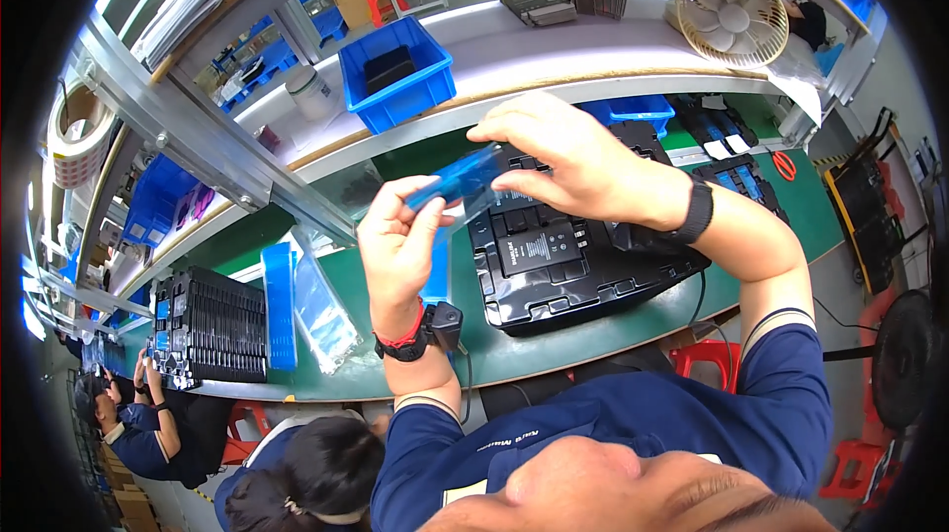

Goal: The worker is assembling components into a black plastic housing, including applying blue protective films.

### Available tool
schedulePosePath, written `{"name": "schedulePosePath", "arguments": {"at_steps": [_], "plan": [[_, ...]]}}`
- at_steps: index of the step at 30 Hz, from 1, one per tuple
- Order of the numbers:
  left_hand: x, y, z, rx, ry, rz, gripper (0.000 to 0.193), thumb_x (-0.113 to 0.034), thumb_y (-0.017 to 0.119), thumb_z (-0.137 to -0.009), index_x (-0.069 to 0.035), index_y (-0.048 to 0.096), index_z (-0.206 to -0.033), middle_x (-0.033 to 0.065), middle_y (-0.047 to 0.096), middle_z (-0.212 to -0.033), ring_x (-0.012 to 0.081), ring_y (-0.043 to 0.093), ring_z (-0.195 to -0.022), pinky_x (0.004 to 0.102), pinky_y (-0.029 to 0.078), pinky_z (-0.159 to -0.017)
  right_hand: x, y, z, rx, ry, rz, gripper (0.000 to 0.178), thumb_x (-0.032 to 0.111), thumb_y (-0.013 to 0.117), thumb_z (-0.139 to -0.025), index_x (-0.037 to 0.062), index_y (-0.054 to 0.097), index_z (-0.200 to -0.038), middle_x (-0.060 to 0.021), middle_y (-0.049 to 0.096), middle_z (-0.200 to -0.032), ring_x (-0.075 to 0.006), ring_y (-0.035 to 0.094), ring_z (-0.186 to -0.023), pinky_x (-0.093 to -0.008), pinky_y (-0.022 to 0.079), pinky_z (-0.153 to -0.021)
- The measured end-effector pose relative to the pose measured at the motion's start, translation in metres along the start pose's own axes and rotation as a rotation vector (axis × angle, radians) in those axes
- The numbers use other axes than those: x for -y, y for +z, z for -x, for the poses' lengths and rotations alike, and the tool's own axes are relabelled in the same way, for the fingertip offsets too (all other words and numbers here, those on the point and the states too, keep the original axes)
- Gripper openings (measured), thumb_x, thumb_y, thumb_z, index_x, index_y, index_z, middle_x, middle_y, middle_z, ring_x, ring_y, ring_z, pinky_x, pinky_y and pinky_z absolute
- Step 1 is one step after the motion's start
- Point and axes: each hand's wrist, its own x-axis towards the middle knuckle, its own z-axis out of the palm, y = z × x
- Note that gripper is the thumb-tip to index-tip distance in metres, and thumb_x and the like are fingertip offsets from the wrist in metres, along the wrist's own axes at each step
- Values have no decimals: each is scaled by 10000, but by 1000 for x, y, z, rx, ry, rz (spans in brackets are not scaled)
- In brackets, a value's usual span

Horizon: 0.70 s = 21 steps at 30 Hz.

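My left hand (395, 235) pinches a glossy blue see-through film piece (457, 181) between thumb and fingers, raised above the bench. My right hand (559, 156) is beside the film's far right end, thumb and fingers apart, with no grip on it that I can see. Below both hands lies a black plastic tray (554, 290), with flat black battery packs (541, 247) in its slots. Partly hidden behind my left wrist, a blue strip (437, 275) rests on the green bench. A dark band with a small black device sits on that wrist.
Stacked black trays (210, 324), a blue sheet stack (280, 305) and clear plastic bags (324, 314) lie to the left. A blue bin (400, 77) and a fan (733, 18) stand on the shelf. Red-handled scissors (783, 166) lie right. Two people are at lower left.
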Motion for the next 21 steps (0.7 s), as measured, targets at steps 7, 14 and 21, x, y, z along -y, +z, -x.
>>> {"name": "schedulePosePath", "arguments": {"at_steps": [7,14,21], "plan": [[-3,6,1,32,12,26,196,25,588,-837,23,558,-1031,105,644,-940,143,640,-825,220,502,-680,-1,3,6,-26,-38,-34,149,41,706,-696,40,616,-814,-85,623,-806,-245,607,-762,-335,485,-661],[-1,-27,-3,-102,179,-68,601,-516,496,-880,47,571,-1076,109,621,-942,174,609,-913,288,500,-739,3,-18,11,-93,386,-533,51,54,625,-813,38,579,-827,-30,579,-819,-112,552,-733,-228,449,-641],[-10,-57,-4,-422,100,-50,164,8,578,-851,50,547,-1006,131,612,-903,210,655,-807,250,548,-596,-46,3,29,173,1060,-710,139,147,619,-856,35,547,-817,24,509,-592,-45,490,-471,-183,409,-425]]}}
